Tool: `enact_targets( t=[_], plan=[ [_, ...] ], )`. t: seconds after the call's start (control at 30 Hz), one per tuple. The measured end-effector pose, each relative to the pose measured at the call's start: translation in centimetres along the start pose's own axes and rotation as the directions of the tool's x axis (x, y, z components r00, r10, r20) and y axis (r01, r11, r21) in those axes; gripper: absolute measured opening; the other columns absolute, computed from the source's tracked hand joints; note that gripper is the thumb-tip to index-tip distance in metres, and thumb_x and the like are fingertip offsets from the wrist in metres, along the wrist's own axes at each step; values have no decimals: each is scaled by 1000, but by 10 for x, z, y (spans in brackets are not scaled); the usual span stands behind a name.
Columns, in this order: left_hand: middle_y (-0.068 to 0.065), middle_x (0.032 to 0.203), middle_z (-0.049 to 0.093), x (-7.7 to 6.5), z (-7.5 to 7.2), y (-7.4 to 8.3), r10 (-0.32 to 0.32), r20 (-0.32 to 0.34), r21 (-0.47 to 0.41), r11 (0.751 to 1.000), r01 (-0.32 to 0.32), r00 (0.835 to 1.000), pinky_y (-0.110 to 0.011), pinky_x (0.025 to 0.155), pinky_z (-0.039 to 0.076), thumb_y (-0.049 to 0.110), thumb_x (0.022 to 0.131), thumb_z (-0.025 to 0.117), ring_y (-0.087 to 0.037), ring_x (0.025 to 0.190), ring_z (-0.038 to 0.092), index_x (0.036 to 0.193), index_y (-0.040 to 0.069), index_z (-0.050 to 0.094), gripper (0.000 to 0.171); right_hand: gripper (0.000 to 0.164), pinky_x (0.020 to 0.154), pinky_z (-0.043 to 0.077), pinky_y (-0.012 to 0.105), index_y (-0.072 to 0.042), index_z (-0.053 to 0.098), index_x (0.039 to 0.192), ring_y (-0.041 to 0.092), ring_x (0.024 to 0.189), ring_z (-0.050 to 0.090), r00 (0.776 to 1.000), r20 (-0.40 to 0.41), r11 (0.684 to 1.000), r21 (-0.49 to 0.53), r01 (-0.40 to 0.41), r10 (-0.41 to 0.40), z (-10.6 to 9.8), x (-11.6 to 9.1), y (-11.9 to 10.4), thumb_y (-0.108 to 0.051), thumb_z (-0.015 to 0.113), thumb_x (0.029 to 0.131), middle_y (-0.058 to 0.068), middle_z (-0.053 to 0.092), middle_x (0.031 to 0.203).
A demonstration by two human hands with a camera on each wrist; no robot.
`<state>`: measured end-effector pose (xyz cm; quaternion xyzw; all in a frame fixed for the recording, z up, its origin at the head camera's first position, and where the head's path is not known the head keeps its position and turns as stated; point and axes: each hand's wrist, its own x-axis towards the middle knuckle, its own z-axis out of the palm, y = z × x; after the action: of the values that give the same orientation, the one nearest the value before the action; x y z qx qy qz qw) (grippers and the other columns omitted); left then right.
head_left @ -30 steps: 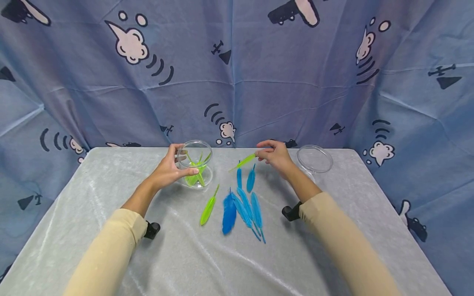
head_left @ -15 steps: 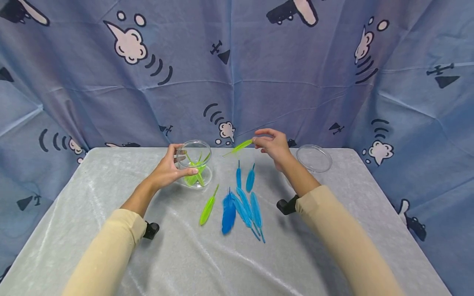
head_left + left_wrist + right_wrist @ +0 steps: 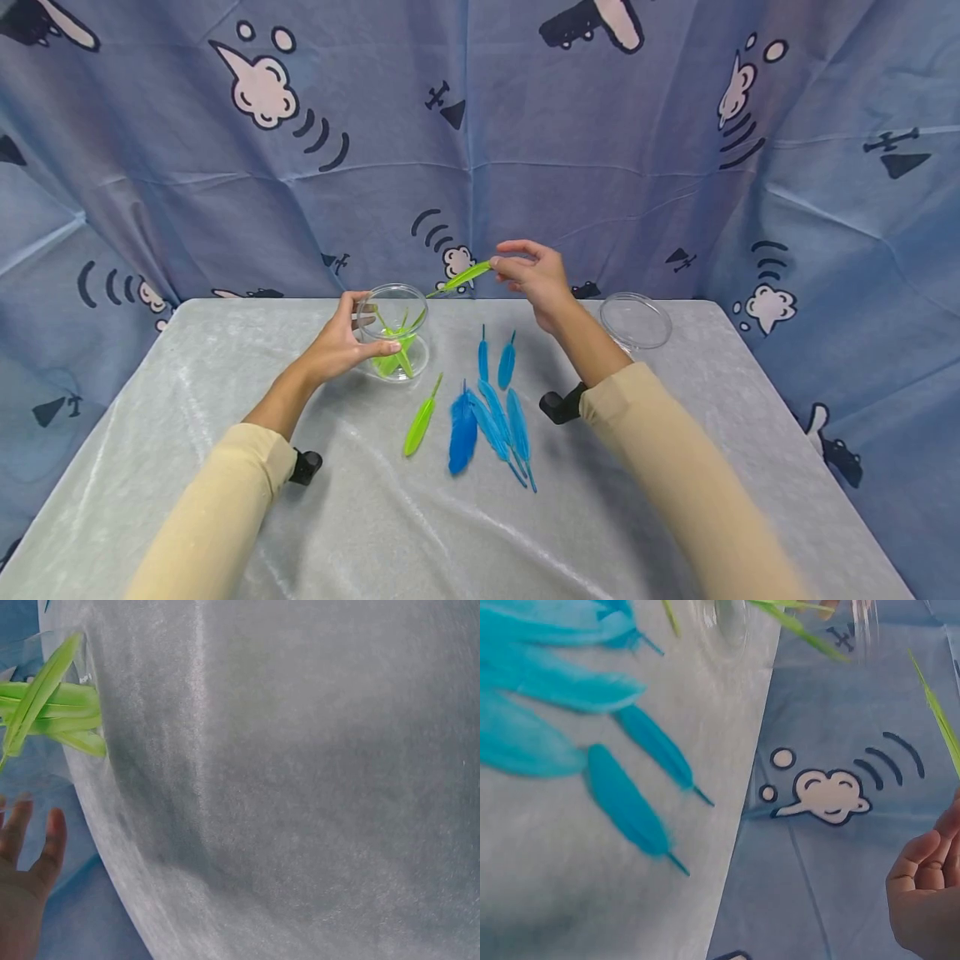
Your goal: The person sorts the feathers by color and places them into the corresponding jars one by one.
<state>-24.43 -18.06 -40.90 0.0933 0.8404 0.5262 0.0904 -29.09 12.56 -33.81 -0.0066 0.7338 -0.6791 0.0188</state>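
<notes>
In the head view, the left hand [image 3: 341, 342] grips a clear round plastic jar [image 3: 415, 354], thumb in front and fingers behind. Several slender bright-green feathers [image 3: 387, 365] stand inside it. To the jar's right and above its rim, the right hand [image 3: 536, 279] pinches one long bright-green feather [image 3: 465, 277], its thin tip pointing at the rim. Over the last second this hand has risen and come leftward from above the blue feathers, while the jar has stayed put; I judge the feather nearly at the opening but not yet in. In front of the jar lies a single loose green feather [image 3: 423, 427], with soft blue feathers [image 3: 462, 432] to its right, all on the grey cloth-covered tabletop [image 3: 322, 542]. A clear round lid [image 3: 636, 321] lies well to the jar's right.

In the left wrist view, the left hand's fingers show beside the jar and its green contents.

In the right wrist view, the pinched feather's tip and the jar appear apart; the fingertips are cut off.
</notes>
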Motion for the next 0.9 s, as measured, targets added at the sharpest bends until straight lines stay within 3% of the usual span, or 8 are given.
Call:
enact_targets(
  t=[0.23, 0.7, 0.9],
  plan=[
    [-21, 156, 26, 0, 0, -1, 5, 2, -2, 1000, -5, 1000, -55, 108, 40, 35, 84, 82, -40, 144, 30, 155, 14, 14, 100, 28, 83, 52, 33, -6, 66, 117, 16, 80, 67, 1000, 4, 1000, 3, 18, -18, 19, 0, -5, -16, 73, 92, 4, 74, 98],
    [-21, 156, 27, -1, -1, 1, 8, 5, -11, 1000, -8, 1000, -55, 108, 40, 34, 84, 82, -39, 144, 30, 155, 14, 14, 100, 27, 69, 50, 27, -2, 66, 116, 16, 76, 66, 996, 65, 997, -29, 67, -65, 53, -4, -1, -13, 71, 92, 11, 74, 91],
    [-22, 156, 26, 0, 0, 2, 6, 8, -14, 1000, -6, 1000, -56, 108, 39, 31, 84, 81, -40, 144, 30, 155, 14, 12, 100, 21, 69, 48, 28, -4, 67, 112, 29, 84, 66, 993, 102, 997, -40, 60, -56, 64, -8, 3, -9, 70, 92, 18, 73, 95]
  ],
)
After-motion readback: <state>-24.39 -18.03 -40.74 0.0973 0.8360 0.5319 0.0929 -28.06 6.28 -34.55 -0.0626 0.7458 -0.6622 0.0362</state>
